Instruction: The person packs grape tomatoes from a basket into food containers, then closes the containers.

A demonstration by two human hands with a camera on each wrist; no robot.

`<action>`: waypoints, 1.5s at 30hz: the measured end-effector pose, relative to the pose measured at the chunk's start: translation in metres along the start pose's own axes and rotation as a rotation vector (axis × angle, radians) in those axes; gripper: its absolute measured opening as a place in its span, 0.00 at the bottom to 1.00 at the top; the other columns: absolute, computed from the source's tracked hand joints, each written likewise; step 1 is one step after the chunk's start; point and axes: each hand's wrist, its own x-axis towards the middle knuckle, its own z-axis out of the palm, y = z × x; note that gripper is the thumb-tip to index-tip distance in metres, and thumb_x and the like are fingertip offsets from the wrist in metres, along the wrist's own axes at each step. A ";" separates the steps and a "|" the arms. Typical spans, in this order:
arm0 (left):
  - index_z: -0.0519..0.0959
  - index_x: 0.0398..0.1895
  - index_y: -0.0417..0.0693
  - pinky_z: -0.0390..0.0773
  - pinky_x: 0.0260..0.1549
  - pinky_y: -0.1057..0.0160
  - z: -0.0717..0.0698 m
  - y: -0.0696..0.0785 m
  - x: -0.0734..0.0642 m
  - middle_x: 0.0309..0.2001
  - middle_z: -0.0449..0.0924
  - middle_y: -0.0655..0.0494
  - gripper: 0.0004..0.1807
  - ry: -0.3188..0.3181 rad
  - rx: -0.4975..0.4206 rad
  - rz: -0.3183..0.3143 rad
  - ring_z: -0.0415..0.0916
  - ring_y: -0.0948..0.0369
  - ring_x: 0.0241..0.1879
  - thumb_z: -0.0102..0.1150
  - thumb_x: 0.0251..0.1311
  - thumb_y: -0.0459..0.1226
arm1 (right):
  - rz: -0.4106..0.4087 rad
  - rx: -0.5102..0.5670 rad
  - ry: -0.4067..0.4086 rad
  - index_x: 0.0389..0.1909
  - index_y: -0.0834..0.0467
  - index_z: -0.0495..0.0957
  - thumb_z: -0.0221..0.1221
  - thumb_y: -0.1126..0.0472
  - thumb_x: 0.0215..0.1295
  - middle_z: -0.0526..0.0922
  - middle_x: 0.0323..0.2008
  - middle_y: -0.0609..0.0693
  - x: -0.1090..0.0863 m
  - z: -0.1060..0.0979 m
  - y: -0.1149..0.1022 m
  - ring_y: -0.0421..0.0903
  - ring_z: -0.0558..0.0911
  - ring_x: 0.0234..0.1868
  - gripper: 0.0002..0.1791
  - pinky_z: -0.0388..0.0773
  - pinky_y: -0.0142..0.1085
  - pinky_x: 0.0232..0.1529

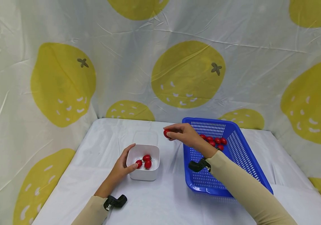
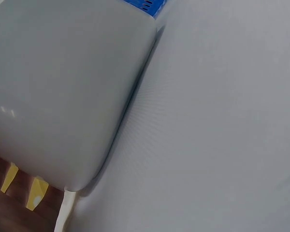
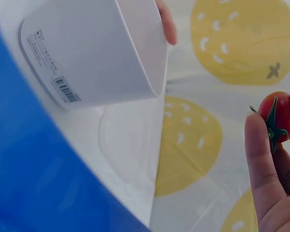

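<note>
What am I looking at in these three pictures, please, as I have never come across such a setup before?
There is no machine here, just a person working with bare hands. The wide picture comes from a camera worn on the head; the two close-ups come from small black cameras on the wrists. On the white cloth are a white container with three small tomatoes inside and a blue basket with more. A clear, lid-like piece lies beyond the container. The left hand grips the container, while the right hand pinches a single tomato, seen best in the right wrist picture.
</note>
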 end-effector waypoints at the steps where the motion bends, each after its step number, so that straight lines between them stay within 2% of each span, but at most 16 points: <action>1: 0.53 0.75 0.53 0.59 0.62 0.39 0.000 0.000 0.000 0.73 0.53 0.51 0.42 0.000 0.004 -0.001 0.50 0.47 0.71 0.60 0.58 0.38 | -0.005 -0.008 -0.005 0.55 0.62 0.79 0.62 0.57 0.65 0.83 0.47 0.58 0.001 0.002 -0.001 0.54 0.85 0.42 0.20 0.82 0.39 0.45; 10: 0.53 0.75 0.55 0.54 0.63 0.37 0.000 0.000 0.000 0.74 0.51 0.50 0.42 0.002 0.025 0.000 0.47 0.46 0.72 0.60 0.58 0.38 | -0.069 -0.057 -0.075 0.54 0.63 0.80 0.61 0.60 0.65 0.85 0.41 0.56 0.008 0.018 -0.003 0.48 0.84 0.38 0.18 0.82 0.39 0.43; 17: 0.53 0.74 0.55 0.51 0.65 0.37 0.001 0.001 0.000 0.73 0.52 0.51 0.42 0.000 0.010 0.004 0.46 0.48 0.72 0.60 0.57 0.37 | -0.095 -0.092 -0.159 0.54 0.65 0.79 0.60 0.63 0.65 0.84 0.43 0.58 0.009 0.034 -0.005 0.50 0.84 0.40 0.17 0.82 0.37 0.42; 18: 0.53 0.75 0.53 0.50 0.65 0.37 0.002 0.006 -0.001 0.73 0.52 0.51 0.42 -0.002 0.003 0.003 0.46 0.48 0.72 0.60 0.57 0.36 | -0.100 -0.094 -0.175 0.54 0.65 0.79 0.60 0.64 0.65 0.84 0.44 0.60 0.007 0.036 -0.010 0.51 0.84 0.40 0.17 0.82 0.36 0.42; 20: 0.53 0.74 0.53 0.49 0.66 0.37 0.002 0.006 0.000 0.73 0.52 0.51 0.41 -0.004 0.004 0.004 0.46 0.48 0.72 0.60 0.58 0.36 | -0.100 -0.107 -0.201 0.54 0.64 0.80 0.61 0.64 0.65 0.84 0.44 0.58 0.006 0.040 -0.010 0.50 0.84 0.41 0.17 0.82 0.36 0.43; 25: 0.51 0.75 0.45 0.54 0.63 0.35 0.004 0.022 -0.001 0.73 0.51 0.42 0.42 -0.013 -0.012 -0.017 0.48 0.42 0.71 0.59 0.58 0.34 | -0.086 -0.150 -0.264 0.53 0.57 0.82 0.62 0.58 0.64 0.84 0.44 0.48 0.007 0.047 -0.003 0.44 0.82 0.44 0.17 0.81 0.34 0.45; 28: 0.50 0.74 0.41 0.59 0.59 0.34 0.005 0.039 -0.002 0.72 0.50 0.37 0.42 -0.021 -0.010 -0.032 0.49 0.37 0.69 0.58 0.57 0.33 | -0.091 -0.180 -0.291 0.52 0.59 0.82 0.63 0.58 0.64 0.84 0.45 0.49 0.006 0.049 -0.003 0.45 0.81 0.47 0.17 0.80 0.34 0.45; 30: 0.50 0.74 0.42 0.60 0.59 0.34 0.005 0.043 -0.002 0.72 0.50 0.38 0.42 -0.021 0.007 -0.040 0.50 0.37 0.69 0.58 0.57 0.34 | -0.104 -0.200 -0.305 0.52 0.61 0.81 0.62 0.58 0.64 0.84 0.45 0.49 0.007 0.050 -0.001 0.44 0.81 0.47 0.18 0.80 0.34 0.46; 37: 0.50 0.74 0.42 0.61 0.59 0.35 0.005 0.042 -0.002 0.73 0.49 0.38 0.42 -0.022 0.000 -0.035 0.49 0.38 0.70 0.58 0.57 0.33 | -0.101 -0.224 -0.328 0.52 0.61 0.81 0.63 0.58 0.64 0.84 0.46 0.47 0.007 0.052 0.002 0.42 0.81 0.48 0.18 0.80 0.33 0.46; 45: 0.50 0.74 0.41 0.60 0.59 0.34 0.004 0.042 -0.003 0.73 0.49 0.38 0.42 -0.015 -0.005 -0.034 0.48 0.39 0.70 0.58 0.57 0.32 | -0.110 -0.227 -0.335 0.51 0.59 0.82 0.62 0.59 0.64 0.84 0.47 0.51 0.009 0.053 0.002 0.41 0.81 0.48 0.15 0.79 0.32 0.47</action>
